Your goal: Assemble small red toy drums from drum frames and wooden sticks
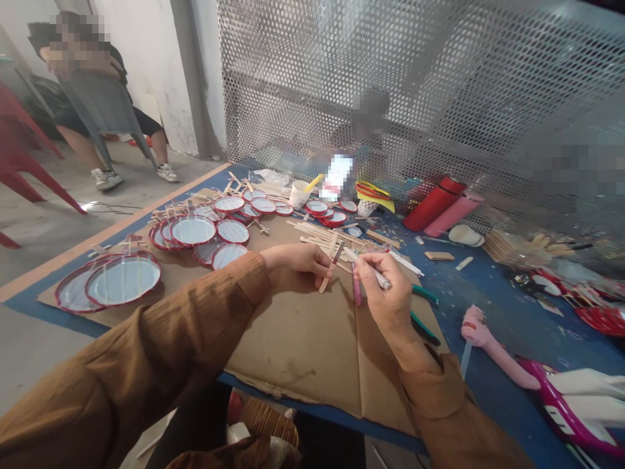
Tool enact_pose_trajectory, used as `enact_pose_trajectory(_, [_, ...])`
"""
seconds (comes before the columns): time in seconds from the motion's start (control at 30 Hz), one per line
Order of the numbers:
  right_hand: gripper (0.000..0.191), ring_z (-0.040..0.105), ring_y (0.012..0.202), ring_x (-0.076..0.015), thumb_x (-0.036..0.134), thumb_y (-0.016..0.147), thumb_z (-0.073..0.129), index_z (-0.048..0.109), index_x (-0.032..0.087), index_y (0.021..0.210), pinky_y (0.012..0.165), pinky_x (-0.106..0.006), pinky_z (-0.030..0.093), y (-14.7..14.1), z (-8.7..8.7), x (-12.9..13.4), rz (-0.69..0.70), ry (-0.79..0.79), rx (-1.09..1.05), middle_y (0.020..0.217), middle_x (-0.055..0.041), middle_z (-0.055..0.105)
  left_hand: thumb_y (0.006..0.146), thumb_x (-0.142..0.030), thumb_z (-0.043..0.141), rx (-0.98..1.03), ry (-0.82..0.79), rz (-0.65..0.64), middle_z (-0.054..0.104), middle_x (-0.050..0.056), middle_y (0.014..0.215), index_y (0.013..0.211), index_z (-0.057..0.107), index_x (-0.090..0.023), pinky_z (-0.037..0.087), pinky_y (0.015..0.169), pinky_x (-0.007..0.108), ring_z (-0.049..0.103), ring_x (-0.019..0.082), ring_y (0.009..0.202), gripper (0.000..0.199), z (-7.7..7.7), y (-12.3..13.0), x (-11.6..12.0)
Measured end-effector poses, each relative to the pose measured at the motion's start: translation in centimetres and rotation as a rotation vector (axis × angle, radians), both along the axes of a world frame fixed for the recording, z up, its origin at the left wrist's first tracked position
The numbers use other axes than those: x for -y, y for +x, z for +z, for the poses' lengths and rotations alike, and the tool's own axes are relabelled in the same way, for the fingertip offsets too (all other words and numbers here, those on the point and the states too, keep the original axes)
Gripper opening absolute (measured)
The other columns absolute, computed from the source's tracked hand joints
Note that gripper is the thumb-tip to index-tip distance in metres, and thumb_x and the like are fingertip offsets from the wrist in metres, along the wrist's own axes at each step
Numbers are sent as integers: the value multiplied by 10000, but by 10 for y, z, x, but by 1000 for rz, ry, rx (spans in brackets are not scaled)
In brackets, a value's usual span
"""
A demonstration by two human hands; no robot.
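Wooden sticks (332,266) slanting up and rightward, away from the wearer.

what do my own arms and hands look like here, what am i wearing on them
Both arms wear long, loose brown sleeves, creased along their length. The left sleeve looks finely ribbed and ends in a cuff near the wrist; the right sleeve is bunched at its cuff. The left hand and right hand are bare, with no gloves, watch or bracelet visible.

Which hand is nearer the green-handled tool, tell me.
Right: the right hand is beside the green-handled tool; the left hand is farther off, to its left.
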State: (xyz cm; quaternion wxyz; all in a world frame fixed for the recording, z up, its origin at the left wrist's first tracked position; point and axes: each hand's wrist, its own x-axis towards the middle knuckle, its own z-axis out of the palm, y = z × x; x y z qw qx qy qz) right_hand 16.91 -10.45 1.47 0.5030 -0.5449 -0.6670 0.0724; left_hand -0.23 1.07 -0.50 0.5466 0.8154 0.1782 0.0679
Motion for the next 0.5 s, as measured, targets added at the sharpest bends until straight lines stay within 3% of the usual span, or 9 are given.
enact_pose_trajectory(0.5, [188,608,681,-147,386,873,550,587,203,895,663,-290,488,0,-3,-2,22,16,-22,767,-13,643,784,-450,629,-11,-2,13,704,14,684,712,704,-135,362,577,174,564,78,599,332,0,0,1])
